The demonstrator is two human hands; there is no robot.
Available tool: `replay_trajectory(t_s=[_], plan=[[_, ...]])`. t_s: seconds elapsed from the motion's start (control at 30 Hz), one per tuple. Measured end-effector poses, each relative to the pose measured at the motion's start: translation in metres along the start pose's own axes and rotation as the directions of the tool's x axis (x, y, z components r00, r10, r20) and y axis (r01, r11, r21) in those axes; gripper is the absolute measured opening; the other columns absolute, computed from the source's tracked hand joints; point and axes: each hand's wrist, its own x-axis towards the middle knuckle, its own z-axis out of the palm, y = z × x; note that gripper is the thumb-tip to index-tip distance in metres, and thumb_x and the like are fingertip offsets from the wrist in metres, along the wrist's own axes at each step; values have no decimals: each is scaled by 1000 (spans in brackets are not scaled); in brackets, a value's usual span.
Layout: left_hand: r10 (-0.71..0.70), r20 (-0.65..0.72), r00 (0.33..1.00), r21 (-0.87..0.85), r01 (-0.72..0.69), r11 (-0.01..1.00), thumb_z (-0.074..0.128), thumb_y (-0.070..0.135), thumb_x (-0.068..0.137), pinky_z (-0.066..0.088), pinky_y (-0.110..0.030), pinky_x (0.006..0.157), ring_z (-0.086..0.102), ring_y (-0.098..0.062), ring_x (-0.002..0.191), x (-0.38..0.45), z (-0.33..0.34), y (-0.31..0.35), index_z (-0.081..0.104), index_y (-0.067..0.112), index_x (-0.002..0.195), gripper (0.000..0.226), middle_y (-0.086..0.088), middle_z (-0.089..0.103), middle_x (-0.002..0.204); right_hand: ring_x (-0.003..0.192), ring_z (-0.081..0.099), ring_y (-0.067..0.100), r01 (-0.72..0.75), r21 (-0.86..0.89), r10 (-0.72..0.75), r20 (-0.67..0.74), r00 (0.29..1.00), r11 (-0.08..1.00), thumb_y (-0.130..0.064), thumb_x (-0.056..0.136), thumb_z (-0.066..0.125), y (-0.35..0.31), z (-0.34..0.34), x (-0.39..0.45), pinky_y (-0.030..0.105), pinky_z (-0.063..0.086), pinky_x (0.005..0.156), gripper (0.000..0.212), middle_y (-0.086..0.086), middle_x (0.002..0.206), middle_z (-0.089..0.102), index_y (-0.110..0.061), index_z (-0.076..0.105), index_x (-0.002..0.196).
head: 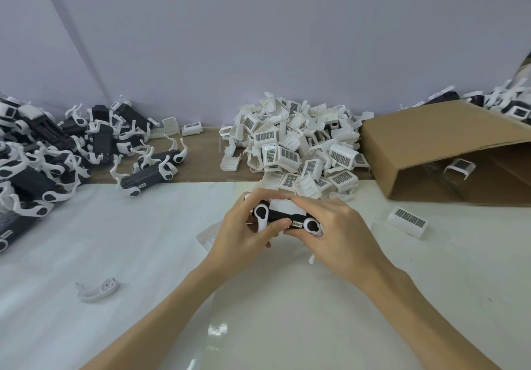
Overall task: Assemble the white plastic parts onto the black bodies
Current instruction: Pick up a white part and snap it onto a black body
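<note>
I see a black body held just above the white table sheet, directly in front of the white parts heap, which I use as my landmark. A white part sits along the body's top edge. My left hand curls round the body's left end, thumb laid across its front face. My right hand wraps the right end, fingertips pressing down on the white part. I judge this two-ended hold braces the body while the part is pushed home.

Right of the heap, a cardboard box lies tipped on its side, mouth toward me, with one white part visible inside. A stray white part rests in front of the box. Far left of the heap is a pile of black bodies with white arms. One loose white arm lies well in front of that pile.
</note>
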Motion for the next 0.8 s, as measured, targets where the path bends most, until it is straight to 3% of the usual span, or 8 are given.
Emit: replay_trajectory(t_s=[0.1,0.23,0.33,0.47,0.57,0.67,0.73,0.8], plan=[[-10,8,1000,-15,10,1000,81,29,92,62,-35,60,73,-27,80,0,-1,0,68,42,120,34,-7,63,113,99,66,20,-28,42,27,13,1000,999,-37,90,81,1,4,0,33,53,87,50,-17,115,74,-30,66,136],[5,48,999,-9,-5,1000,79,35,91,62,-35,66,70,-25,98,0,-1,2,65,44,123,36,2,61,118,120,64,10,-150,409,109,122,987,900,-25,93,79,6,6,-2,34,53,99,50,-14,127,67,-31,60,139],[44,72,996,31,-46,998,78,38,91,62,-33,71,66,-21,106,1,-4,2,64,45,125,37,11,61,119,126,62,13,-148,492,91,138,986,858,-19,94,76,5,10,-4,29,51,102,54,-13,130,65,-30,56,143],[8,93,996,-37,-4,999,78,38,91,62,-36,65,69,-26,97,0,-7,1,66,40,124,36,-3,61,121,122,62,11,-123,467,77,116,990,876,-24,94,78,9,10,-3,25,49,100,52,-14,124,66,-32,61,142],[-5,114,993,-71,13,997,79,30,93,62,-36,65,73,-28,89,0,-7,2,68,39,125,35,-8,62,118,113,64,14,-180,567,101,167,981,804,-32,98,64,14,8,-4,24,48,96,40,-12,116,69,-37,65,138],[9,131,991,-38,-4,999,79,32,93,62,-35,65,69,-28,98,-1,-7,3,67,43,127,38,5,62,116,100,68,24,-249,667,193,158,968,702,-35,102,59,13,9,-2,39,54,90,31,-2,106,74,-34,73,130],[26,143,989,-11,-24,1000,78,35,93,62,-32,66,65,-26,102,-1,-7,5,65,44,130,41,13,60,117,106,71,29,-269,703,225,158,962,658,-25,105,58,13,10,-1,53,55,96,27,3,108,78,-27,76,124],[26,155,988,-10,-25,1000,78,36,93,61,-32,66,64,-25,104,-1,-6,6,64,43,133,43,15,60,119,110,72,26,-277,703,223,170,960,656,-18,107,57,16,9,-1,56,53,102,26,2,109,79,-24,77,123]])
